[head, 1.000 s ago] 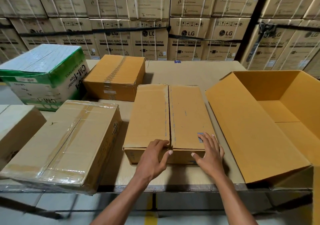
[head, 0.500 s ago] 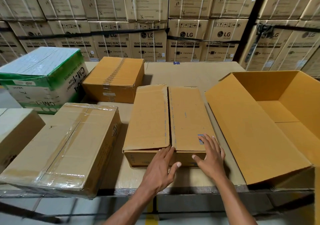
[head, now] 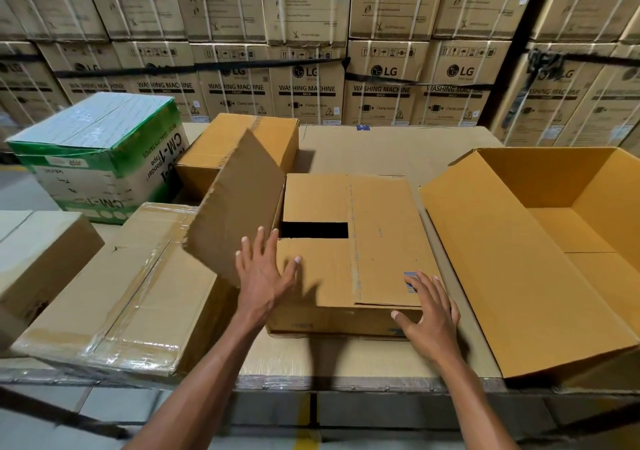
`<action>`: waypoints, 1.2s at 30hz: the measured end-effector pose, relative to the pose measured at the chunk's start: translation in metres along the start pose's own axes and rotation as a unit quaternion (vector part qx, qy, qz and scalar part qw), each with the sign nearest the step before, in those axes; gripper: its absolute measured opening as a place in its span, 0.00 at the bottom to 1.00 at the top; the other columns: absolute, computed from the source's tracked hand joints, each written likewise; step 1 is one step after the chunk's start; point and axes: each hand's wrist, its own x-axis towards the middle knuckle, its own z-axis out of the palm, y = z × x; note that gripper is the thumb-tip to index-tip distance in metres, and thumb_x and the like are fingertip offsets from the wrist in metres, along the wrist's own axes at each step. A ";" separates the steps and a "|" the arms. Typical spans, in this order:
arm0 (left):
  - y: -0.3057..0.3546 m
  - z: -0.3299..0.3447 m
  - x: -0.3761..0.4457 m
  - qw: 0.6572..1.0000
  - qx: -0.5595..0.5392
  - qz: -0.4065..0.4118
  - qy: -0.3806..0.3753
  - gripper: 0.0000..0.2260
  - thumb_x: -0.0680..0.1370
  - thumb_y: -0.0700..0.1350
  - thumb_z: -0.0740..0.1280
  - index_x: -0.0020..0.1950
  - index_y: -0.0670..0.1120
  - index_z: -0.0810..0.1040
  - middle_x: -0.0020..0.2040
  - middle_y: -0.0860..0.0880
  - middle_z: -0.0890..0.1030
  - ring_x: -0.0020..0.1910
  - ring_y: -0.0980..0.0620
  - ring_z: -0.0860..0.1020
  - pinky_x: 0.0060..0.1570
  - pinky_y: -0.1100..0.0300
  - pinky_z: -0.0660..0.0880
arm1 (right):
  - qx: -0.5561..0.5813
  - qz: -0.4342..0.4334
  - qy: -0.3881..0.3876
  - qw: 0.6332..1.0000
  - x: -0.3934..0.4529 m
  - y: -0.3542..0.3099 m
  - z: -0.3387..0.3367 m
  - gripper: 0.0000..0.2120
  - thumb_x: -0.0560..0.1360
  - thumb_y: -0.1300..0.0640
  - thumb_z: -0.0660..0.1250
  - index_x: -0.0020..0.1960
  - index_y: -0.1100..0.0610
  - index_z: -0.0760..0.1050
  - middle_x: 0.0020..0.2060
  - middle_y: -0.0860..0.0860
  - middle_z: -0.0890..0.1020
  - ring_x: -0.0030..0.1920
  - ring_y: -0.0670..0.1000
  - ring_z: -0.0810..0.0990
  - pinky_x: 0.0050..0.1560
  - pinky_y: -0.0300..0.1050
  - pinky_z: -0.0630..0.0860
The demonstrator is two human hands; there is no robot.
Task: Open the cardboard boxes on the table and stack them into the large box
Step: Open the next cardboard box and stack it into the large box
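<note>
Left hand (head: 264, 276): fingers spread — pushing the box's (head: 381, 241) raised flap (head: 239, 207).
Right hand (head: 427, 314): relaxed, resting on the near corner — grasping nothing.

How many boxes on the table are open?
2: the middle box, its left flap lifted, and the large box at the right. The others look closed.

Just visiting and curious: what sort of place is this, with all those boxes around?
Most likely a warehouse or stockroom. A wall of stacked cartons printed "LG washing machine" fills the background, strapped together with black bands, and a packing table in front holds several cardboard boxes, one brown box partly opened.
</note>
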 end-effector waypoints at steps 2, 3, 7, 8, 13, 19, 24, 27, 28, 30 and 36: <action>-0.014 0.005 0.001 0.998 0.015 -0.042 -0.043 0.37 0.76 0.71 0.54 0.81 0.53 0.56 0.82 0.45 0.49 0.80 0.36 0.45 0.76 0.37 0.42 | 0.003 -0.004 0.003 1.000 -0.001 0.000 0.000 0.34 0.72 0.48 0.75 0.73 0.39 0.65 0.77 0.37 0.59 0.79 0.43 0.48 0.76 0.54 0.45; -0.017 0.007 0.001 0.995 0.023 -0.064 -0.069 0.35 0.78 0.69 0.57 0.81 0.53 0.57 0.82 0.45 0.50 0.80 0.35 0.45 0.76 0.37 0.43 | 0.005 -0.006 0.006 1.000 0.000 0.001 0.001 0.33 0.72 0.48 0.75 0.73 0.40 0.66 0.77 0.38 0.60 0.79 0.44 0.48 0.75 0.54 0.45; -0.021 0.012 0.000 0.984 0.045 -0.092 -0.144 0.33 0.79 0.66 0.60 0.80 0.55 0.59 0.82 0.45 0.50 0.79 0.32 0.45 0.75 0.36 0.46 | 0.000 -0.009 0.010 1.000 -0.001 0.001 0.001 0.32 0.72 0.48 0.74 0.73 0.41 0.67 0.78 0.40 0.61 0.79 0.45 0.49 0.75 0.54 0.46; -0.021 0.014 0.000 0.984 0.051 -0.089 -0.146 0.33 0.78 0.67 0.60 0.80 0.55 0.58 0.82 0.45 0.50 0.79 0.31 0.44 0.75 0.36 0.46 | -0.004 -0.004 0.006 1.000 -0.002 -0.001 0.001 0.32 0.72 0.49 0.74 0.73 0.41 0.66 0.78 0.41 0.60 0.79 0.45 0.48 0.75 0.55 0.45; -0.027 0.021 -0.004 0.983 0.099 -0.072 -0.139 0.33 0.79 0.68 0.56 0.81 0.55 0.58 0.83 0.45 0.49 0.79 0.32 0.44 0.75 0.36 0.46 | 0.008 -0.012 0.061 0.998 -0.013 -0.039 0.004 0.30 0.71 0.56 0.71 0.71 0.44 0.69 0.74 0.42 0.65 0.78 0.48 0.54 0.77 0.51 0.42; -0.033 0.025 -0.004 0.984 0.112 -0.070 -0.118 0.33 0.79 0.68 0.55 0.79 0.51 0.62 0.82 0.46 0.53 0.79 0.34 0.48 0.75 0.37 0.51 | 0.195 -0.048 -0.130 0.971 -0.044 -0.142 0.031 0.25 0.79 0.49 0.66 0.74 0.44 0.64 0.73 0.42 0.68 0.71 0.44 0.67 0.73 0.48 0.66; -0.040 0.022 0.001 0.987 0.084 -0.084 -0.105 0.32 0.79 0.66 0.58 0.75 0.46 0.67 0.79 0.46 0.60 0.78 0.35 0.52 0.74 0.37 0.55 | 0.011 0.026 -0.221 0.975 -0.031 -0.159 0.053 0.36 0.80 0.34 0.53 0.81 0.51 0.51 0.81 0.54 0.46 0.80 0.54 0.39 0.78 0.54 0.36; -0.042 0.020 0.001 0.989 0.059 -0.089 -0.103 0.30 0.79 0.64 0.59 0.75 0.46 0.68 0.79 0.45 0.61 0.79 0.35 0.52 0.75 0.37 0.54 | 0.022 0.082 -0.224 0.971 -0.018 -0.163 0.046 0.39 0.79 0.32 0.52 0.81 0.54 0.49 0.81 0.59 0.42 0.80 0.59 0.40 0.77 0.57 0.36; -0.043 0.020 0.000 0.990 0.051 -0.088 -0.103 0.30 0.79 0.64 0.59 0.75 0.46 0.69 0.79 0.45 0.62 0.79 0.35 0.53 0.75 0.37 0.54 | 0.029 0.087 -0.211 0.973 -0.014 -0.163 0.040 0.40 0.79 0.31 0.52 0.81 0.53 0.49 0.81 0.58 0.42 0.80 0.59 0.42 0.77 0.58 0.37; -0.046 0.019 0.001 0.990 0.037 -0.087 -0.101 0.30 0.79 0.64 0.59 0.75 0.46 0.68 0.78 0.45 0.64 0.79 0.36 0.54 0.75 0.36 0.54 | 0.037 0.071 -0.170 0.982 -0.003 -0.159 0.025 0.39 0.79 0.33 0.54 0.82 0.51 0.48 0.81 0.53 0.43 0.80 0.59 0.46 0.77 0.59 0.40; -0.046 0.016 0.004 0.990 0.036 -0.095 -0.096 0.31 0.79 0.65 0.59 0.76 0.48 0.69 0.80 0.47 0.62 0.79 0.38 0.55 0.74 0.40 0.57 | 0.023 0.015 -0.037 0.999 0.035 -0.127 -0.037 0.34 0.79 0.37 0.61 0.80 0.43 0.52 0.80 0.44 0.37 0.80 0.56 0.48 0.77 0.63 0.53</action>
